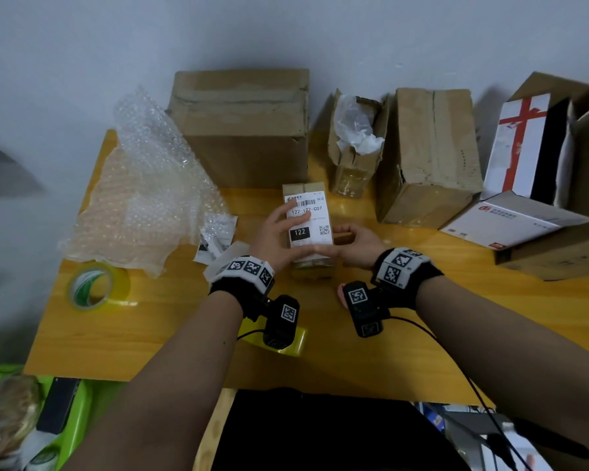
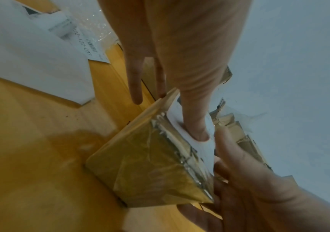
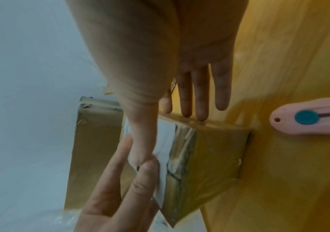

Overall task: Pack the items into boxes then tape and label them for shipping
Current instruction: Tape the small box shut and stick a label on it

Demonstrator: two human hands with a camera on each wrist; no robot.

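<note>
A small taped cardboard box point(image 1: 312, 263) lies in the middle of the yellow table point(image 1: 150, 334). A white shipping label point(image 1: 315, 212) reading 122-122-C07 covers its top. My left hand point(image 1: 288, 220) lies flat on the label's left part; in the left wrist view its thumb point(image 2: 196, 125) presses the label point(image 2: 203, 146) while its fingers point(image 2: 135, 84) stay straight beside the box point(image 2: 150, 169). My right hand point(image 1: 352, 237) is at the box's right side. Its thumb point(image 3: 140, 141) presses the label point(image 3: 165, 141) and its straight fingers point(image 3: 200, 97) touch the box's edge point(image 3: 209, 157).
Bubble wrap point(image 1: 143, 195) and a tape roll point(image 1: 96, 287) lie to the left, with label sheets point(image 1: 215, 239) near my left wrist. Cardboard boxes point(image 1: 242, 130) point(image 1: 429, 154) line the back, white cartons point(image 1: 521, 144) stand at the right. A pink utility knife point(image 3: 309, 120) lies by my right wrist.
</note>
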